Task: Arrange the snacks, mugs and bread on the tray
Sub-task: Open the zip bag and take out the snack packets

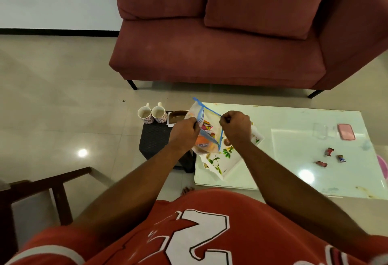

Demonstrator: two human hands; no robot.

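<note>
Head view. A clear snack bag [206, 130] with a blue zip strip hangs above the tray's far end, stretched between both hands. The left hand [184, 132] pinches one lip of the mouth and the right hand [236, 126] pinches the opposite lip, each fist curled tight on the film. The bag's body, filled with coloured packets, sags below and between the two grips and partly hides the leaf-printed tray [233, 160] beneath it. The film is judged thin, soft and slippery, and the load light but loose, so the stiffer zip strip looks like the safest place to hold it. A hold lower down would probably crumple the bag and crush the packets. Left of the tray, well apart from it, two patterned mugs [152, 114] stand side by side on a dark stool [155, 138]. These are judged rigid and fragile and best taken by the handle. Right of the tray, three small wrapped sweets [329, 151] lie scattered on the glass table [304, 117].
</note>
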